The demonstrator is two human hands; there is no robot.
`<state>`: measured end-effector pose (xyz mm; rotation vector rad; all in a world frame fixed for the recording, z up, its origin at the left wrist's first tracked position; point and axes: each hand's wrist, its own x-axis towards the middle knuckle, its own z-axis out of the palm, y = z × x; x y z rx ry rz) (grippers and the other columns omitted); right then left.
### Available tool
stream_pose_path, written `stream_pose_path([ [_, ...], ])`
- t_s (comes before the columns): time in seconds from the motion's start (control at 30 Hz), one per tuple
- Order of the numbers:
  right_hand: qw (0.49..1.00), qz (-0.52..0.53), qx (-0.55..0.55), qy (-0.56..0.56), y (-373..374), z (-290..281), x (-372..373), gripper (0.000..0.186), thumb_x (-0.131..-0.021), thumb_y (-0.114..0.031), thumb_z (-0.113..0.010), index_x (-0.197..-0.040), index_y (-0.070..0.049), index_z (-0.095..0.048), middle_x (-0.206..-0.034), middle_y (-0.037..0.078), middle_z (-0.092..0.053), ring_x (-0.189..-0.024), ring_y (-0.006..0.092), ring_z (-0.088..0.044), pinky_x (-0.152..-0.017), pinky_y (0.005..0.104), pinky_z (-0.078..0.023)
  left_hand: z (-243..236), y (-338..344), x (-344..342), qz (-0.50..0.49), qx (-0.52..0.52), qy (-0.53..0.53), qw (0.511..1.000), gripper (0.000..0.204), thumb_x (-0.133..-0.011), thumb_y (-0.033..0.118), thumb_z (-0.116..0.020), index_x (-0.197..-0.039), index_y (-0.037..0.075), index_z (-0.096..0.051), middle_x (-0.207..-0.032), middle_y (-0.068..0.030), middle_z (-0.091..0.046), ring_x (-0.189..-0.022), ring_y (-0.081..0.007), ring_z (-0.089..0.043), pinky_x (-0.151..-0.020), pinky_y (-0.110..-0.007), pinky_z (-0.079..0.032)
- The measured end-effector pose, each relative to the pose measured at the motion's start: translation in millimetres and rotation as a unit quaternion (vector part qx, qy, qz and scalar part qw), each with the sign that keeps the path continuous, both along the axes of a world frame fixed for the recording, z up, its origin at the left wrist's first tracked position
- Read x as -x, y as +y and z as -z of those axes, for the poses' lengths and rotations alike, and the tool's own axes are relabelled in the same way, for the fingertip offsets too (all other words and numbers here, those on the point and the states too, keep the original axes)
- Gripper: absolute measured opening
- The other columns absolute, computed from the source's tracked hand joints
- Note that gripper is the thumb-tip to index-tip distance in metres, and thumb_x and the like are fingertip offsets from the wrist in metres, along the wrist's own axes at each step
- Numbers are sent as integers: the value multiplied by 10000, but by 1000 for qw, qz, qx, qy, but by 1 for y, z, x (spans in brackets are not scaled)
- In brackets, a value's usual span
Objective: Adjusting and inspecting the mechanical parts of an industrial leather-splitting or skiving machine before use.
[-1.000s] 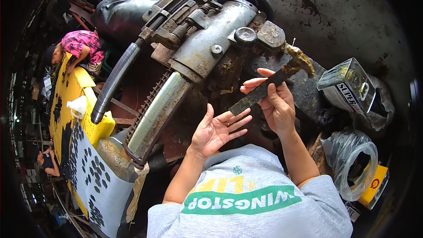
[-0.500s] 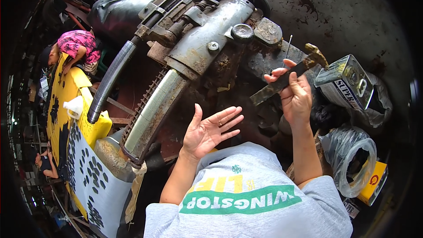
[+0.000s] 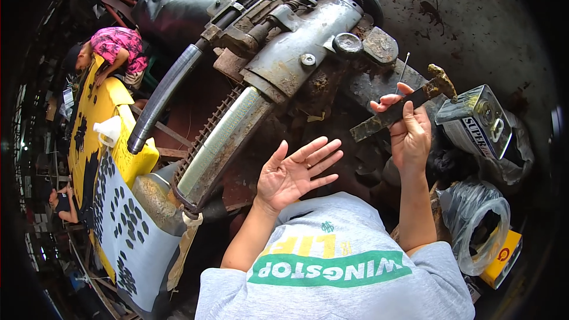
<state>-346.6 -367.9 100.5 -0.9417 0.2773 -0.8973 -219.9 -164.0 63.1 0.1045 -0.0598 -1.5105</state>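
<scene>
My left hand (image 3: 296,173) is held palm up in front of my shirt. Its fingers are spread, a ring shows on one, and it holds nothing. To its right, my right hand (image 3: 410,133) grips a flat dark bar with a crusted, brownish crosspiece at its far end, like a hammer-shaped tool (image 3: 379,123). The thumb lies on the near side and fingertips show beyond it. A thin metal rod (image 3: 403,66) rises just behind those fingertips; whether I hold it cannot be made out.
A large sewing machine (image 3: 296,47) with a long cylinder arm (image 3: 222,142) stands ahead. A metal can (image 3: 477,121), a clear plastic bag (image 3: 456,213) and a yellow box (image 3: 502,258) lie right. On the left, a person (image 3: 118,53) leans over a yellow sheet (image 3: 112,104); dark pieces cover a pale sheet (image 3: 151,243).
The whole view has shifted slightly, so everything sits a little further right. My hands keep almost the same pose, and the tool stays in my right hand.
</scene>
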Motion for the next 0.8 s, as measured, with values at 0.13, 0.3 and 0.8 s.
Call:
stream_pose_path([
  [0.13,999,-35,-8,-11,13,-10,-2,354,-990,-187,-349,-1252,51,-354,-1053,220,-576,-981,272,-604,-962,408,-441,-5,-4,1,-24,4,31,999,669,-955,402,-319,-1434,-18,-114,-1510,-200,-26,-1404,-324,14,-1095,-556,-66],
  [0.3,999,-41,-30,-15,31,-30,-12,349,-986,-183,-365,-1249,46,-370,-1122,249,-563,-1061,313,-579,-968,402,-442,0,-2,3,-28,-13,75,997,651,-956,376,-330,-1425,-32,-134,-1499,-207,-106,-1404,-324,12,-1091,-574,-40],
  [0.8,986,-160,-12,-42,57,-6,-41,194,-958,-83,-422,-1132,0,-448,-1116,259,-575,-1072,343,-574,-954,445,-452,7,-10,18,34,35,32,998,636,-934,345,-406,-1431,18,-180,-1503,-156,-138,-1391,-302,-127,-1107,-551,-112],
])
